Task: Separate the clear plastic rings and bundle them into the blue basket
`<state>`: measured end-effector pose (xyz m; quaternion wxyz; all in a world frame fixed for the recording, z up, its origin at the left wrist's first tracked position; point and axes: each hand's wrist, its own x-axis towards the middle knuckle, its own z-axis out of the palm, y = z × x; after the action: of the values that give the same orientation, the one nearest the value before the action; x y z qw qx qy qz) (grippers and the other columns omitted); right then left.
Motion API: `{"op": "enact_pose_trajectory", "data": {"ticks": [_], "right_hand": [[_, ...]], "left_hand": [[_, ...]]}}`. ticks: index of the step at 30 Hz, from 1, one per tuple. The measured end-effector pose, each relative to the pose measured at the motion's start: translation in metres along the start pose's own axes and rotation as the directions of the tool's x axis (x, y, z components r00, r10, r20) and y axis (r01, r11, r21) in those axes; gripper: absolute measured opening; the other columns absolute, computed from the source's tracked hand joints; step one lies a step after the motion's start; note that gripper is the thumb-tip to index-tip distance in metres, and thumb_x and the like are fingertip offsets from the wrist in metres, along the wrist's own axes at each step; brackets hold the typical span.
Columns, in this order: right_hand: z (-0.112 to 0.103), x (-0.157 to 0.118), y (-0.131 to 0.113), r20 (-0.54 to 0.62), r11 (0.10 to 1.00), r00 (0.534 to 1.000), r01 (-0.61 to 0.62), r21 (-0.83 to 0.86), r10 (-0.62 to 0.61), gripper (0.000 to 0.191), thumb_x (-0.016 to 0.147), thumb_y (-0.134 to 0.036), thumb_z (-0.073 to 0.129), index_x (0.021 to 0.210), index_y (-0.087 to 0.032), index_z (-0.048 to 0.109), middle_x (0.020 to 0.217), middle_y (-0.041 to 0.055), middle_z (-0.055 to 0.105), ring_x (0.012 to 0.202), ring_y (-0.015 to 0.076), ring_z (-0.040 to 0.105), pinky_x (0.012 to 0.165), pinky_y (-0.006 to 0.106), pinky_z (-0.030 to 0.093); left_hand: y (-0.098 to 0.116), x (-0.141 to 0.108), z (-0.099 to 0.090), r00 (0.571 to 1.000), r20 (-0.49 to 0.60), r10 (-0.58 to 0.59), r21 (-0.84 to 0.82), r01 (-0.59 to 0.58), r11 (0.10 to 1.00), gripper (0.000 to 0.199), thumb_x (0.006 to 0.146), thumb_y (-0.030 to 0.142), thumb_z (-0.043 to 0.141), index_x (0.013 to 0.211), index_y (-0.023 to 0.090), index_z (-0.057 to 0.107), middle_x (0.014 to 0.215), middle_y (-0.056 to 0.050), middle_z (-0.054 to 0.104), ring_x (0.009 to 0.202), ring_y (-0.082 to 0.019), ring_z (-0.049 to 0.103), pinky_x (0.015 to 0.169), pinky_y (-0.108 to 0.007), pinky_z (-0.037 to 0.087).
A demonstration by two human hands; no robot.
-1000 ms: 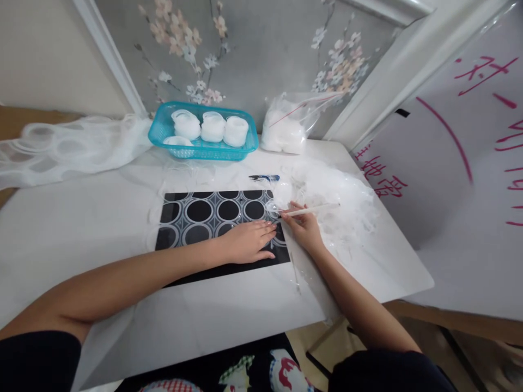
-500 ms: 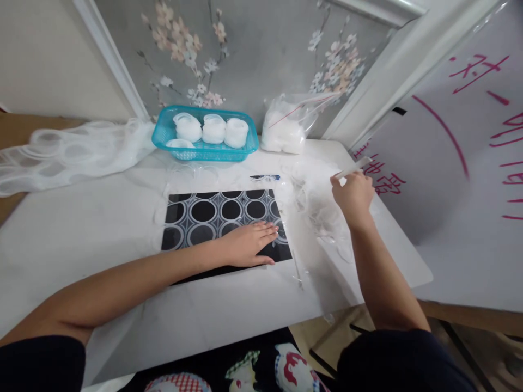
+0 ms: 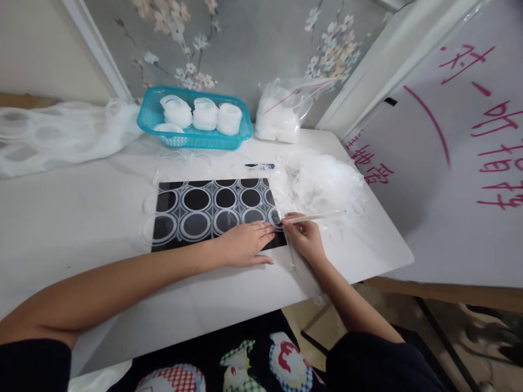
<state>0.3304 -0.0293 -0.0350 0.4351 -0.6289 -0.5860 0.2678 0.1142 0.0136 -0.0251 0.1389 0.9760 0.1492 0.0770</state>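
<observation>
The grip of the right hand (image 3: 305, 238) is narrow, closed round a slim white tool (image 3: 310, 218), whose dark tip is set by a ring at the right end of a ring-patterned sheer sheet (image 3: 211, 201). The grip of the left hand (image 3: 245, 244) is wide: it is laid flat, palm down, fingers just beside that ring. The sheet is spread over a black board (image 3: 279, 239), midway between the bench's front and back edges.

A ring could be nicked or scorched if the tip is pushed off its outline; whether the tip is hot or sharp cannot be told. A fingertip could be caught, since the 2 hands are so near. The thin sheet could be puckered if it is pressed unevenly, and loose strands could be dragged in from the white scrap heap (image 3: 327, 179) towards the right edge.

The bench (image 3: 102, 218) is white and smooth. At its back edge a blue basket (image 3: 196, 142) is filled with 4 white stacks (image 3: 204, 114), with a clear bag (image 3: 280, 117) beside it. Behind, a grey panel (image 3: 253, 43) is decorated with blossoms; to the right, a whiteboard (image 3: 441, 228) is marked in red.
</observation>
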Motion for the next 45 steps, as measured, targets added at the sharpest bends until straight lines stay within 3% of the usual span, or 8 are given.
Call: {"op": "enact_pose_trajectory", "data": {"ticks": [9, 13, 18, 22, 26, 34, 41, 45], "right_hand": [[0.005, -0.012, 0.006, 0.053, 0.977, 0.990, 0.137, -0.161, -0.131, 0.021, 0.090, -0.040, 0.061, 0.084, -0.025, 0.075, 0.091, 0.0066, 0.078, 0.110, 0.0304, 0.067, 0.096, 0.049, 0.053], [-0.007, 0.004, 0.008, 0.083, 0.864, 0.938, 0.343, -0.370, -0.337, 0.019, 0.093, -0.030, 0.055, 0.089, -0.029, 0.074, 0.095, 0.0029, 0.078, 0.124, 0.0312, 0.060, 0.115, 0.062, 0.031], [-0.036, 0.068, -0.010, -0.559, 0.909, 0.739, 0.174, -0.380, -0.375, 0.032, 0.098, -0.033, 0.042, 0.091, -0.020, 0.071, 0.097, 0.0086, 0.074, 0.103, 0.0280, 0.068, 0.103, 0.059, 0.045], [-0.003, 0.044, -0.027, -0.123, 0.903, 0.920, 0.328, -0.276, -0.372, 0.021, 0.092, -0.035, 0.057, 0.082, -0.025, 0.073, 0.090, 0.0059, 0.077, 0.112, 0.0310, 0.064, 0.102, 0.056, 0.047], [0.040, -0.006, -0.028, 0.204, 0.967, 0.949, 0.252, -0.042, -0.239, 0.017, 0.092, -0.034, 0.062, 0.091, -0.027, 0.077, 0.094, 0.0050, 0.079, 0.117, 0.0307, 0.064, 0.103, 0.052, 0.049], [0.040, -0.007, -0.028, 0.231, 0.988, 0.961, 0.154, 0.014, -0.153, 0.017, 0.091, -0.036, 0.065, 0.092, -0.028, 0.080, 0.094, 0.0036, 0.080, 0.123, 0.0309, 0.061, 0.106, 0.053, 0.047], [0.041, -0.012, -0.021, 0.239, 0.901, 0.918, 0.368, -0.228, -0.315, 0.017, 0.094, -0.027, 0.059, 0.094, -0.030, 0.076, 0.096, 0.0022, 0.079, 0.124, 0.0287, 0.060, 0.111, 0.054, 0.040], [0.017, 0.044, -0.024, -0.112, 0.834, 0.899, 0.339, -0.435, -0.423, 0.024, 0.095, -0.025, 0.051, 0.086, -0.027, 0.073, 0.093, 0.0032, 0.077, 0.114, 0.0286, 0.065, 0.113, 0.061, 0.031]], "left_hand": [[0.005, 0.000, -0.005, 0.995, 0.081, -0.058, -0.061, 0.063, 0.996, 0.074, 0.093, 0.056, 0.058, 0.141, 0.000, 0.051, 0.148, -0.021, 0.049, 0.141, -0.032, 0.044, 0.118, -0.040, 0.033], [0.004, 0.003, -0.003, 0.993, 0.091, -0.075, -0.115, 0.085, 0.990, 0.080, 0.089, 0.061, 0.062, 0.142, 0.002, 0.050, 0.151, -0.020, 0.045, 0.143, -0.031, 0.040, 0.120, -0.038, 0.030], [0.007, -0.003, -0.008, 0.989, 0.134, -0.068, -0.159, 0.089, 0.983, 0.085, 0.088, 0.068, 0.058, 0.146, 0.006, 0.047, 0.155, -0.018, 0.039, 0.146, -0.030, 0.036, 0.121, -0.040, 0.028], [0.017, -0.029, -0.011, 0.998, 0.049, -0.047, -0.050, 0.050, 0.998, 0.080, 0.093, 0.066, 0.051, 0.144, 0.005, 0.049, 0.155, -0.021, 0.038, 0.144, -0.032, 0.038, 0.120, -0.042, 0.029], [0.026, -0.055, -0.005, 0.991, -0.034, -0.128, 0.076, 0.130, 0.989, 0.071, 0.098, 0.063, 0.041, 0.135, 0.004, 0.057, 0.143, -0.022, 0.053, 0.135, -0.032, 0.051, 0.116, -0.042, 0.034], [0.026, -0.063, -0.003, 0.994, -0.080, -0.080, 0.143, 0.091, 0.986, 0.066, 0.099, 0.058, 0.044, 0.132, 0.002, 0.059, 0.142, -0.023, 0.055, 0.135, -0.031, 0.051, 0.117, -0.041, 0.032], [0.022, -0.060, -0.001, 0.991, -0.050, -0.128, 0.061, 0.131, 0.990, 0.071, 0.095, 0.060, 0.051, 0.136, 0.002, 0.056, 0.141, -0.023, 0.056, 0.135, -0.032, 0.050, 0.118, -0.041, 0.030], [0.024, -0.059, -0.005, 0.985, 0.028, -0.171, 0.007, 0.171, 0.985, 0.082, 0.091, 0.069, 0.052, 0.138, 0.003, 0.053, 0.147, -0.022, 0.050, 0.140, -0.032, 0.044, 0.120, -0.039, 0.027]]}}
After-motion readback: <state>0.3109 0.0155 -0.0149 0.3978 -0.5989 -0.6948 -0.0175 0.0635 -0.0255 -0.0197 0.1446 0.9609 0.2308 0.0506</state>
